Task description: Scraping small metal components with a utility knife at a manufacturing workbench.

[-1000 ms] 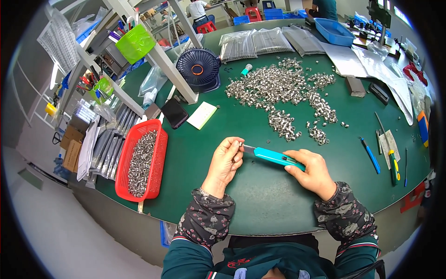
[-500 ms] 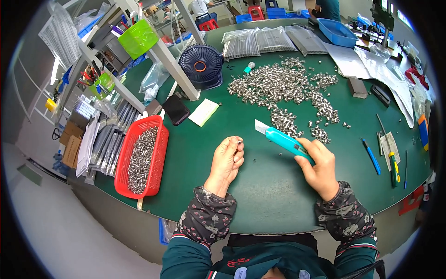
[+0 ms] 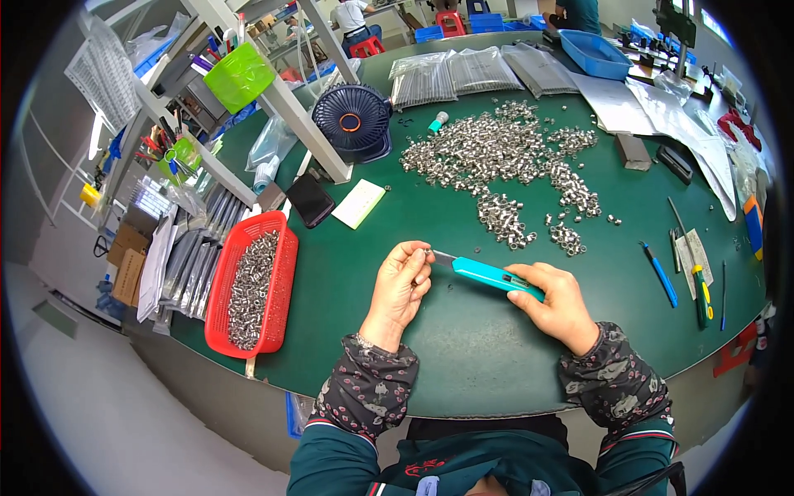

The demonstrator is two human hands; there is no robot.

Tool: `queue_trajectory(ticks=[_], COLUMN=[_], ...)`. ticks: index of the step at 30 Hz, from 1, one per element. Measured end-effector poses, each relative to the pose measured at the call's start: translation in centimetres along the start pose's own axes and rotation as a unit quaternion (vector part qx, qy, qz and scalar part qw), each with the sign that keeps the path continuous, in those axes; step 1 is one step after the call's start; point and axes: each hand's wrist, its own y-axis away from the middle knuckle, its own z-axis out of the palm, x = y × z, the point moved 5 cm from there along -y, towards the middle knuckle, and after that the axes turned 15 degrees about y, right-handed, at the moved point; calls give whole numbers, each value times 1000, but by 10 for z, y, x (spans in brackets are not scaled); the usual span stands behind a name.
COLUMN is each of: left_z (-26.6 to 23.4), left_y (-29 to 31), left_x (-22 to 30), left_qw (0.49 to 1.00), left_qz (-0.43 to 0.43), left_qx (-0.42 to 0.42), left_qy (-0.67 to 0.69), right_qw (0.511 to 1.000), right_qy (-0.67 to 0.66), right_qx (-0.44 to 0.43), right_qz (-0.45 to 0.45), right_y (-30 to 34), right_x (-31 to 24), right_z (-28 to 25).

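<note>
**Metal ring (image 3: 428,251) up at the blade**

Your L hand (image 3: 399,285) pinched it, thumb to index; your R hand (image 3: 556,299) was wrapped round a turquoise utility knife (image 3: 496,279), approx 4 o'clk of the ring, tip at/v. near it. That 1 was in hand; a loose ring pile (image 3: 496,149) lay at 1 o'clk, more in the red plastic basket (image 3: 284,289) near 9. Couldn't tell which lot was done/left. Ring looked tiny, silvery, mostly finger-hidden.

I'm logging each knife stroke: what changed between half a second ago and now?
The right hand swung the teal utility knife down and leftward, bringing its blade back to the left hand, as a second ago. Nothing was visibly taken or let go. The red basket and pile of metal parts stayed put.
</note>
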Motion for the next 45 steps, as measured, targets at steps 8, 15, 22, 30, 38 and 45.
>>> queue_trajectory(ticks=[8, 15, 22, 30, 38, 45], left_z=[3, 4, 1, 0, -1, 1], left_y=[2, 4, 4, 5, 6, 5], left_x=[-1, -1, -2, -4, -4, -4], left_qw=[999, 996, 994, 996, 997, 997], left_qz=[7, 11, 12, -37, -67, -55], left_qx=[-8, 1, 12, 25, 50, 46], left_qy=[-50, -90, -105, -79, -4, -8], right_qw=[996, 1000, 995, 978, 959, 937], right_qy=[-88, 7, 83, 143, 161, 272], right_qx=[-29, -24, 49, 116, 221, 176], right_qz=[0, 14, -36, -101, -78, -130], right_y=[-1, -1, 2, 3, 1, 0], right_x=[7, 0, -8, -16, -13, -20], right_z=[9, -2, -8, -11, -20, -13])
